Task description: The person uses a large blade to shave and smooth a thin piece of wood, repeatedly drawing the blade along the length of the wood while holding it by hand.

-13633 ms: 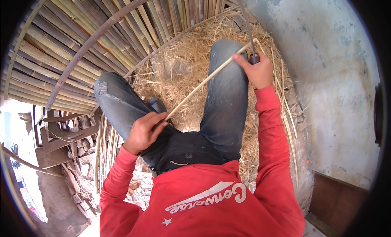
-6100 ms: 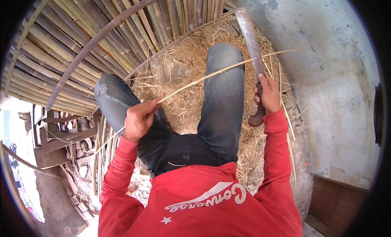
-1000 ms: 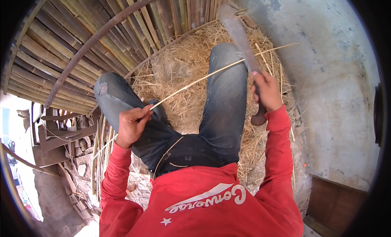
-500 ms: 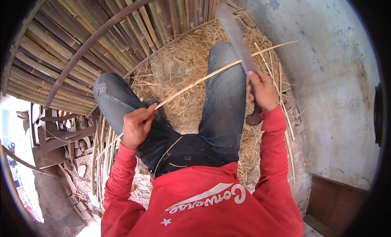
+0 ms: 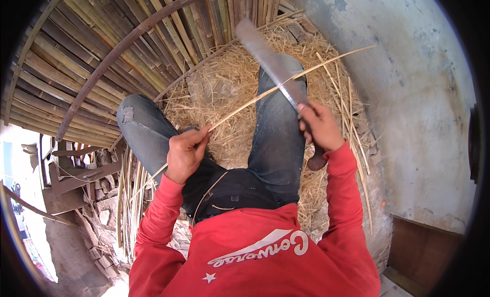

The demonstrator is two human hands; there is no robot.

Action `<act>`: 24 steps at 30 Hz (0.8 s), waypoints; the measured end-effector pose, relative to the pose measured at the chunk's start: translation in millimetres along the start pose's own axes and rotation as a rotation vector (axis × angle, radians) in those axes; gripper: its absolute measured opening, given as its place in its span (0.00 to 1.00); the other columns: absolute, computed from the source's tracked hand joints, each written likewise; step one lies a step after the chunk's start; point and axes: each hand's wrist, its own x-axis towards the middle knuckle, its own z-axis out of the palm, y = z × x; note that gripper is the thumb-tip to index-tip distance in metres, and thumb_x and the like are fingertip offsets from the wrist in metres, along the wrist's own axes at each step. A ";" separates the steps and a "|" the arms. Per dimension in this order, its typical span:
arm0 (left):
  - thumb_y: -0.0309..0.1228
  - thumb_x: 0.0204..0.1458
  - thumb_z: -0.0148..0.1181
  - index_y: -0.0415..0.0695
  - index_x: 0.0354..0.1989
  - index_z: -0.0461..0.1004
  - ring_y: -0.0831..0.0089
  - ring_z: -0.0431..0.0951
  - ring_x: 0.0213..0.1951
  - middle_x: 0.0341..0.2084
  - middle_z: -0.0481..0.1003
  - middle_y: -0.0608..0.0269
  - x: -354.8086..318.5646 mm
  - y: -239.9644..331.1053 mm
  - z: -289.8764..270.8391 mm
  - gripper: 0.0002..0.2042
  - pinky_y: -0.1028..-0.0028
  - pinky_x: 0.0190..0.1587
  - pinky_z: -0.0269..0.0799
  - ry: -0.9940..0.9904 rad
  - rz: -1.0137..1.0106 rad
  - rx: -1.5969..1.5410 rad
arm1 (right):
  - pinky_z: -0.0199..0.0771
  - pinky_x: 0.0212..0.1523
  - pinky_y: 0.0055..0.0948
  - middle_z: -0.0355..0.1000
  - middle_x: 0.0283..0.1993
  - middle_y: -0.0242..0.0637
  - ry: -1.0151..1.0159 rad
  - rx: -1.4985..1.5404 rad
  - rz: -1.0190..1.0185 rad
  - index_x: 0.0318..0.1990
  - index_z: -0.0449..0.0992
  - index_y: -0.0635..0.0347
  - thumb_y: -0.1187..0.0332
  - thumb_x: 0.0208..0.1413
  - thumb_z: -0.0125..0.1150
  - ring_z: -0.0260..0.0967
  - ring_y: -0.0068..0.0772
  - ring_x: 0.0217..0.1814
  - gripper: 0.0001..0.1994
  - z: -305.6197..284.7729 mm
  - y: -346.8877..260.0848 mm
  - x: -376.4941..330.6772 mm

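I see the right hand, right of centre, closed round the handle of a long knife; its blade crosses a pale strip running mid-frame to upper right. Left hand pinches that strip. Straw below, bamboo slats upper left.

The lone view comes from the left of two fisheye cameras on the person's head, upright and unmirrored, facing steeply down. It sits close above the red shirt, which fills the frame at 6 o'clock, with the jeans stretching away toward 12. The long knife and thin strip fall within reach above centre. The wide lens takes in a bamboo panel at 10 o'clock and a wall at 2.
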 end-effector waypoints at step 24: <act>0.30 0.62 0.67 0.32 0.41 0.85 0.81 0.76 0.25 0.20 0.80 0.63 18.7 4.9 -5.9 0.10 0.76 0.31 0.72 -0.264 -0.327 -0.145 | 0.62 0.15 0.21 0.69 0.25 0.27 0.309 0.205 -0.053 0.45 0.76 0.58 0.60 0.70 0.62 0.62 0.17 0.15 0.11 -23.2 -14.1 -2.9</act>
